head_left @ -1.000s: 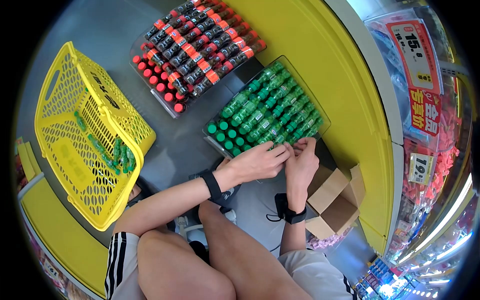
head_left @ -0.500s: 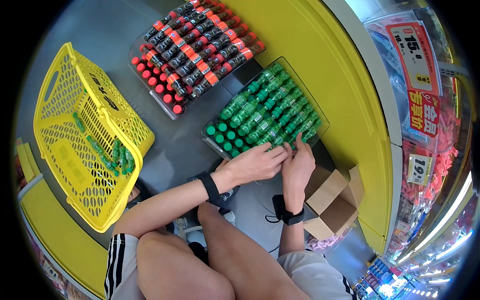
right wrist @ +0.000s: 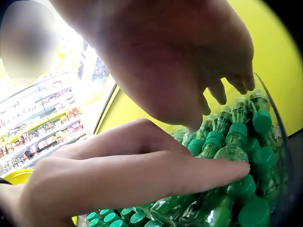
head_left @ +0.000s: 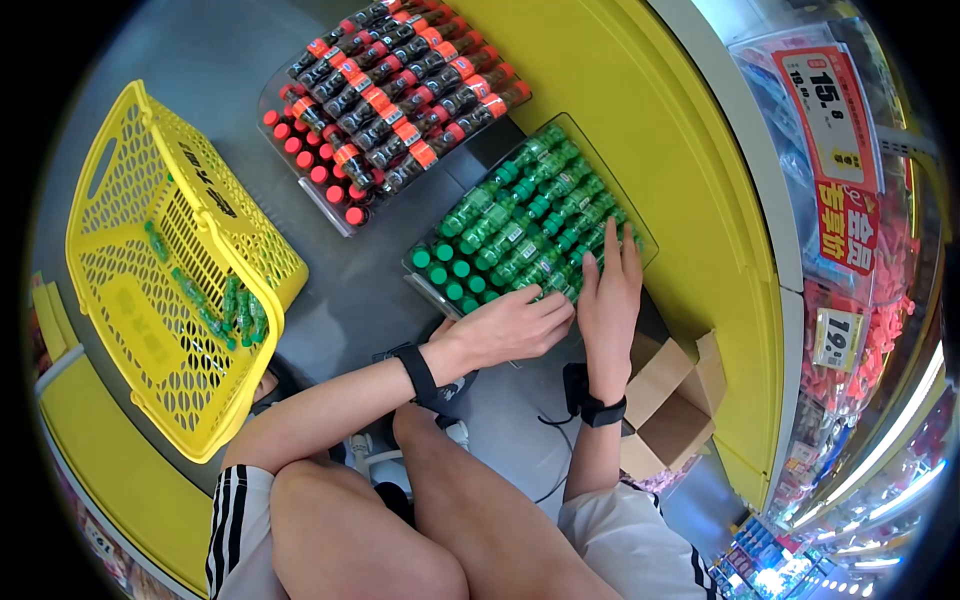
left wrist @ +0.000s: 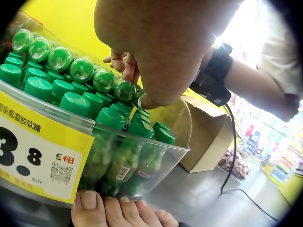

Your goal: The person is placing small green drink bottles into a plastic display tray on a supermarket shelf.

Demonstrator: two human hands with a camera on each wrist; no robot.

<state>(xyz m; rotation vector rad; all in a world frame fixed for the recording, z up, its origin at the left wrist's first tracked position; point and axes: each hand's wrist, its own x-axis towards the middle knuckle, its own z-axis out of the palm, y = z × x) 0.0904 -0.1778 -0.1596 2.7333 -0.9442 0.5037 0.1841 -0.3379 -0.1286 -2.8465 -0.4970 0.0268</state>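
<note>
A clear tray on the floor is packed with small green-capped bottles. My left hand lies at the tray's near right corner, fingers straight and resting on the bottles. My right hand lies flat beside it, fingers stretched out over the bottles along the right side. In the left wrist view the left hand hovers right over the bottle caps, behind the tray's price-labelled front wall. Neither hand visibly holds a bottle.
A second clear tray of dark bottles with red caps stands behind. A yellow basket holding a few green bottles stands at the left. An open cardboard box sits at the right by the yellow shelf base. Bare toes touch the tray front.
My right hand has left the near corner, where it was fingering bottles with the left, and stretched forward flat over the green bottles. The left hand has stayed put.
</note>
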